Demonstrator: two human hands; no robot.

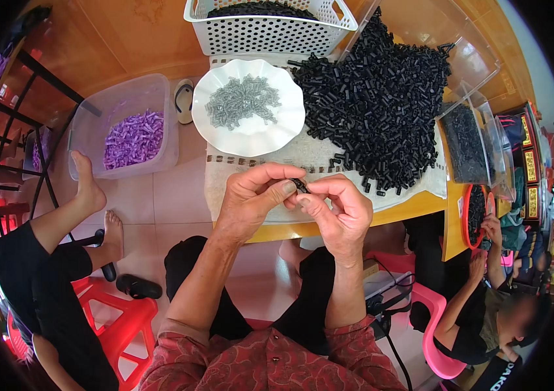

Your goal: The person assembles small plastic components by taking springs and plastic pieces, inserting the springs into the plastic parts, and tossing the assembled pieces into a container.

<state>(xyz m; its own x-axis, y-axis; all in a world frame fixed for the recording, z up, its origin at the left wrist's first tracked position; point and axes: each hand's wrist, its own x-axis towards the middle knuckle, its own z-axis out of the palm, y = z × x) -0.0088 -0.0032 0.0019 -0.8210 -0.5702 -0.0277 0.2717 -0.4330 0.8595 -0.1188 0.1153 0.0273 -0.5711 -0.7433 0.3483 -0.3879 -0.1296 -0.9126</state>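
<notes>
In front of my chest, both hands meet at the table's near edge. My left hand (251, 199) pinches a small black tube-shaped piece (300, 185) between thumb and forefinger. My right hand (341, 212) is closed at the other end of that piece, fingertips pressed together; whether it also holds a tiny part is hidden. Just beyond my hands stands a white wavy-rimmed plate (208, 140) bearing a heap of small clear pieces (243, 102). To its right spreads a large pile of loose black tube-shaped pieces (375, 104).
A white perforated basket (270, 36) of black pieces stands at the back. On the floor at left, a clear tub (166, 153) holds purple pieces (133, 139). A red stool (124, 326) and another person's legs are left; another person at right handles a red-rimmed round container (465, 215).
</notes>
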